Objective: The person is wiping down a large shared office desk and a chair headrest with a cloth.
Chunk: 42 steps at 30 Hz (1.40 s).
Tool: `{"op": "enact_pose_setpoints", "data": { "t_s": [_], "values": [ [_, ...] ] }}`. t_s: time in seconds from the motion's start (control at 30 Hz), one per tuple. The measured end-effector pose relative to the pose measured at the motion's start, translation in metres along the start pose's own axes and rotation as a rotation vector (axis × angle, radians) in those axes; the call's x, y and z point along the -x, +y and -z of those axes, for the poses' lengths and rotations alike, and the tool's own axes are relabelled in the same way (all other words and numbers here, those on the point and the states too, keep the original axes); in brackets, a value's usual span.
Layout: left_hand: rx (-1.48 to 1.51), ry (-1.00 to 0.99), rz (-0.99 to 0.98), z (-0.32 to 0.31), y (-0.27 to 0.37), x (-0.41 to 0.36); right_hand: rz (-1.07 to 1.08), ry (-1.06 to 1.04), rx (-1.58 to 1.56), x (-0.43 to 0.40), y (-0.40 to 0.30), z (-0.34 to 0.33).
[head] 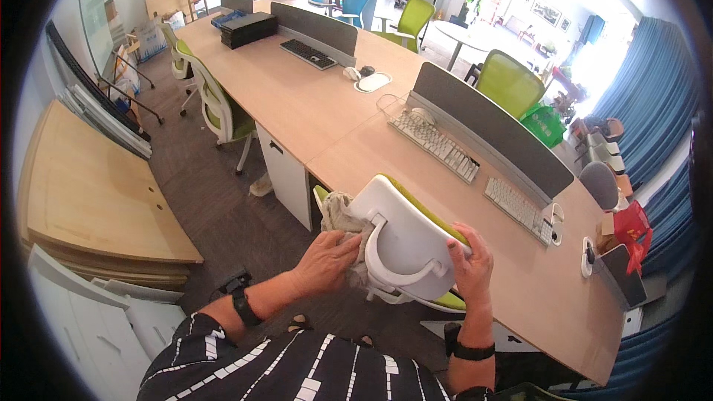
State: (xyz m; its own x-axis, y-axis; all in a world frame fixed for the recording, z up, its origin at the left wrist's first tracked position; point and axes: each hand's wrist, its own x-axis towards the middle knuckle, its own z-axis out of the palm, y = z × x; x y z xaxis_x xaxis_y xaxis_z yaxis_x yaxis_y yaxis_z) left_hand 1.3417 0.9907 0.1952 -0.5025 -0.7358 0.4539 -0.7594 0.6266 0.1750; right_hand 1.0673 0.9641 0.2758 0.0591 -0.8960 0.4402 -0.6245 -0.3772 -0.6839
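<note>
Just in front of me is a chair's backrest [409,234], its white plastic back shell towards me and green upholstery along its edge. My right hand [472,262] grips the right edge of the backrest, thumb on the white shell. My left hand [328,259] presses a crumpled grey-beige cloth [338,213] against the left side of the shell, beside a curved white support bar [373,259]. The fingertips of the left hand lie on the cloth. Part of the green seat shows below the backrest.
Behind the chair runs a long wooden desk [356,150] with white keyboards [434,145] and grey dividers [484,122]. A white cabinet [284,178] stands under it. Wooden boards [106,189] are stacked at left, near white panels [83,328]. Another green chair [214,94] stands further along.
</note>
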Motion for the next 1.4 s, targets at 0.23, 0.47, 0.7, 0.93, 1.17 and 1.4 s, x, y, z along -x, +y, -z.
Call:
{"op": "enact_pose_setpoints", "data": {
  "t_s": [0.23, 0.47, 0.7, 0.93, 1.17, 1.4],
  "values": [
    [-0.002, -0.189, -0.392, 0.011, -0.018, 0.0, 0.028, 0.018, 0.018, 0.005, 0.001, 0.0],
    [-0.086, 0.044, -0.002, -0.009, -0.002, -0.007, -0.11, -0.038, -0.031, 0.003, 0.003, 0.002],
    [0.029, 0.117, 0.062, -0.009, -0.011, 0.001, -0.031, 0.001, 0.058, 0.0, -0.01, -0.011],
    [-0.006, 0.035, 0.18, 0.002, -0.045, -0.01, -0.072, -0.008, 0.039, 0.002, -0.009, -0.011],
    [-0.024, 0.008, -0.132, 0.004, -0.021, 0.0, -0.075, -0.009, 0.04, 0.001, -0.011, -0.009],
    [-0.01, -0.001, -0.112, -0.009, -0.026, 0.004, -0.042, 0.01, 0.026, 0.002, -0.004, -0.012]
  ]
}}
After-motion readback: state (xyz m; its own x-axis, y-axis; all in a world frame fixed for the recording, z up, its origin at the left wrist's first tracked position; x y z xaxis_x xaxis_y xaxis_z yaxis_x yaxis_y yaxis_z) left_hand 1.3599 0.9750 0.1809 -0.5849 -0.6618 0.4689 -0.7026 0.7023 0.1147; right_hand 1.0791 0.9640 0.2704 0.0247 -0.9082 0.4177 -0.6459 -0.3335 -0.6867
